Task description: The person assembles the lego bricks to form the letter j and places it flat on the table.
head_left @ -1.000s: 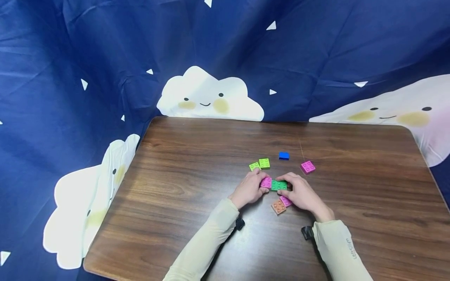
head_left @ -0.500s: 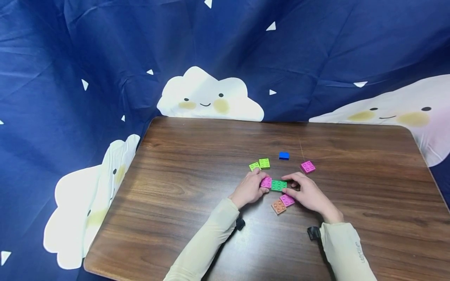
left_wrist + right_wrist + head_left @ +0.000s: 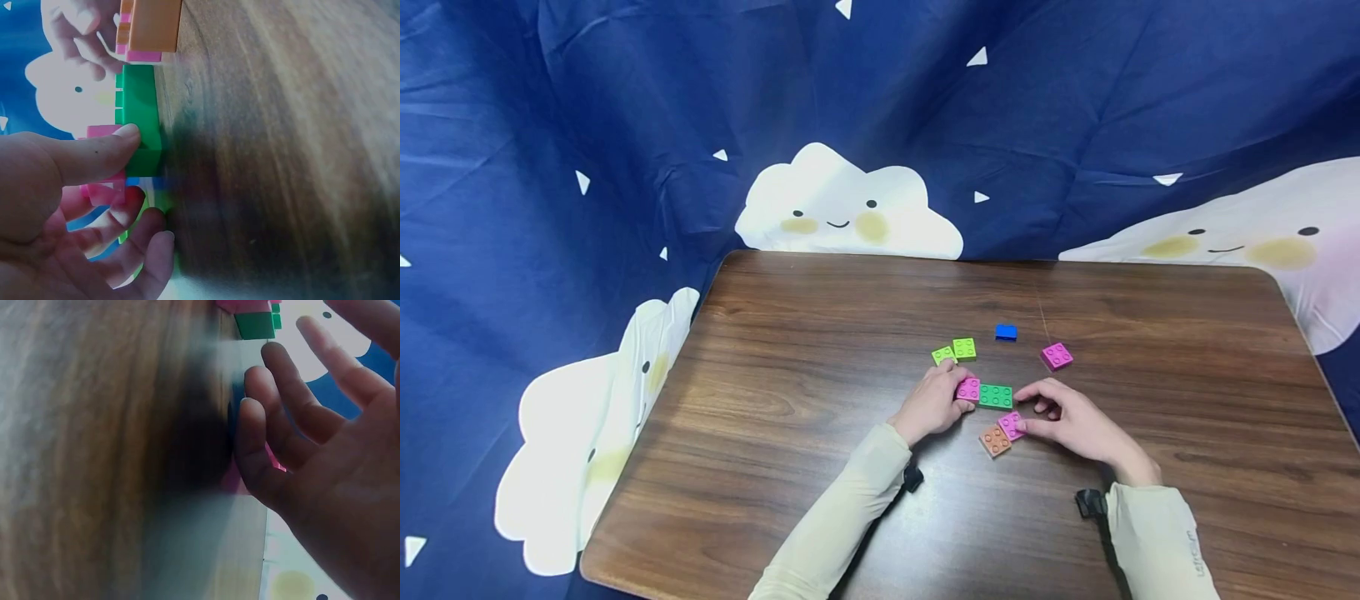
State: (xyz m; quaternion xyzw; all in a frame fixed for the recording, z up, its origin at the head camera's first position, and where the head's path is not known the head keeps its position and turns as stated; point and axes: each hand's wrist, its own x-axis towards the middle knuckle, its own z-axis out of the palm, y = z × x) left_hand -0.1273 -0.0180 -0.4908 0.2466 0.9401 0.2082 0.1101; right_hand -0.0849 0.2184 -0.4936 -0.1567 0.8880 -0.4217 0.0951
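Note:
A pink building brick [image 3: 968, 389] sits on one end of a longer green building brick [image 3: 996, 396] on the table. My left hand [image 3: 931, 400] holds this pair, with the thumb along the near side and the fingers behind, as the left wrist view shows. My right hand [image 3: 1071, 418] is just right of the green brick, fingers loosely bent and nothing between them. Its thumb tip reaches a second pink brick [image 3: 1010, 425], which lies against an orange-brown brick [image 3: 996, 441]. In the right wrist view, the green brick [image 3: 256, 326] shows beyond the fingertips.
Two lime-green bricks [image 3: 964, 348] lie behind my left hand, one partly covered by its fingers. A blue brick [image 3: 1006, 332] and another pink brick [image 3: 1057, 357] are farther back on the brown wooden table [image 3: 820, 333]. A blue curtain [image 3: 880, 100] with clouds hangs behind.
My right hand has let go of the green brick and drawn back to the right and toward me. The pink and orange-brown bricks shifted slightly. My left hand stays in place.

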